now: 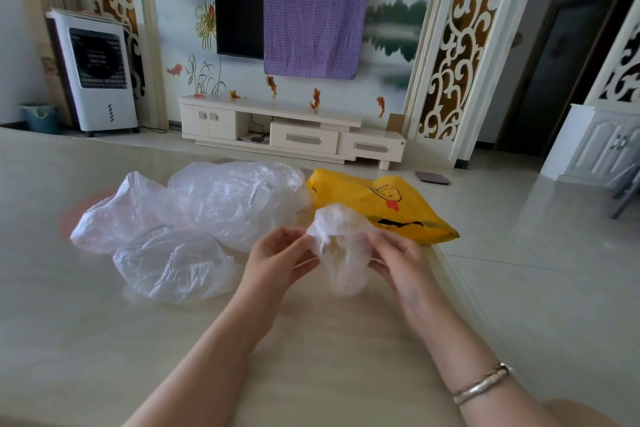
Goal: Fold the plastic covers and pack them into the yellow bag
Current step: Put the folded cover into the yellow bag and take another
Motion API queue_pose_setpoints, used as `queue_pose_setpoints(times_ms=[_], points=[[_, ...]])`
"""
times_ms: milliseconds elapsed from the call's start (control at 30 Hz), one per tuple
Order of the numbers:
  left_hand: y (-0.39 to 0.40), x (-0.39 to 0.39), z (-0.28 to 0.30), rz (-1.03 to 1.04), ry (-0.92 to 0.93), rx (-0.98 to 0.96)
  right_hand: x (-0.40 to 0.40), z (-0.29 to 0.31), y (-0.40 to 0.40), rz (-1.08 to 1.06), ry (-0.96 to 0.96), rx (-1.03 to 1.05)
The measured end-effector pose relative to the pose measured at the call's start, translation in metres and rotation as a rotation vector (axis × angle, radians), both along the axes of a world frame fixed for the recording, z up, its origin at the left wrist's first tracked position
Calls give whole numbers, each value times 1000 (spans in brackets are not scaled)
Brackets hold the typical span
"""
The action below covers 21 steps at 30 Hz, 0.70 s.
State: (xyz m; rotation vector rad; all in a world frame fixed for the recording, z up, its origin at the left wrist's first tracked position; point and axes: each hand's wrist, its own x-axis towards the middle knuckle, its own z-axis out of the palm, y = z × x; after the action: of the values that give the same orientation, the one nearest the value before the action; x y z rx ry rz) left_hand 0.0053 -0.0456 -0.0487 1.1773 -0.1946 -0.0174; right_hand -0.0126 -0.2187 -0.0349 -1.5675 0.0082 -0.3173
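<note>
- Beige table [104,340] before a TV wall.
- Your left hand [277,258] and right hand [398,258] pinch one crumpled cover [341,246] between them, above the table.
- More covers [194,218] lie left; yellow bag [391,204] lies just behind.

Held between left hand [277,258] and right hand [398,258]: one crumpled plastic cover [341,246], raised over the table [311,357], pinched at both sides. Left of the grip and just beyond it, lying on the table: a loose heap of plastic covers [187,218], nearest part just beside the left hand. Directly behind the grip and extending to its right, lying flat near the table's right edge: the bag [391,204], partly hidden by the held cover and touching the heap at its left end.
</note>
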Motion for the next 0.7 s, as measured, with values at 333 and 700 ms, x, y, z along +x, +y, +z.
queue_pose_setpoints(times_ms=[333, 700], points=[[-6, -3, 0, 48, 63, 145, 0, 9, -18, -61, 80, 252], [-1, -10, 3, -77, 24, 166, -4, 5, -10, 6, 136, -203]])
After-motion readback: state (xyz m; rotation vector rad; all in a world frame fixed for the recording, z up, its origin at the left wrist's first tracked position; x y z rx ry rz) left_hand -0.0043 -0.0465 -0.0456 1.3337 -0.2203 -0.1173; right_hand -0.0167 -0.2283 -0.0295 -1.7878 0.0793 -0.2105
